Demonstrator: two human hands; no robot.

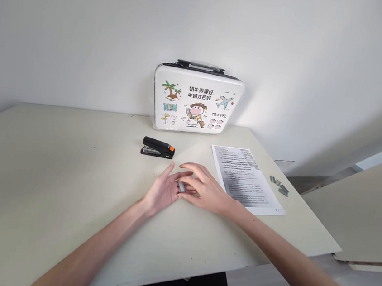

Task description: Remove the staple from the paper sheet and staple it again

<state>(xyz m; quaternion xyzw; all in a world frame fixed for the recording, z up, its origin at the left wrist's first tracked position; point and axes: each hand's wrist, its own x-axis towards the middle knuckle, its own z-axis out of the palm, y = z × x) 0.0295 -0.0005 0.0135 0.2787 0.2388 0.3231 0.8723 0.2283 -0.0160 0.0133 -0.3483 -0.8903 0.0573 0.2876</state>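
My left hand point(165, 189) is turned palm up above the table, its thumb raised and its fingers stretched out, partly hidden behind the other hand. My right hand point(206, 191) reaches across those fingers from the right. Between its thumb and fingertips sits a small pale grey strip of staples point(181, 186), close against the left fingers. Just beyond the hands a black stapler point(158, 148) with an orange button lies on the table. To the right is a printed sheet of paper point(245, 180), partly shaded by the right arm's side.
Several more grey staple strips point(279, 185) lie near the right edge of the pale table point(55, 169). A white cartoon-printed case point(198, 100) with a black handle stands against the wall. Beyond the table's right edge is a beige panel point(357, 210).
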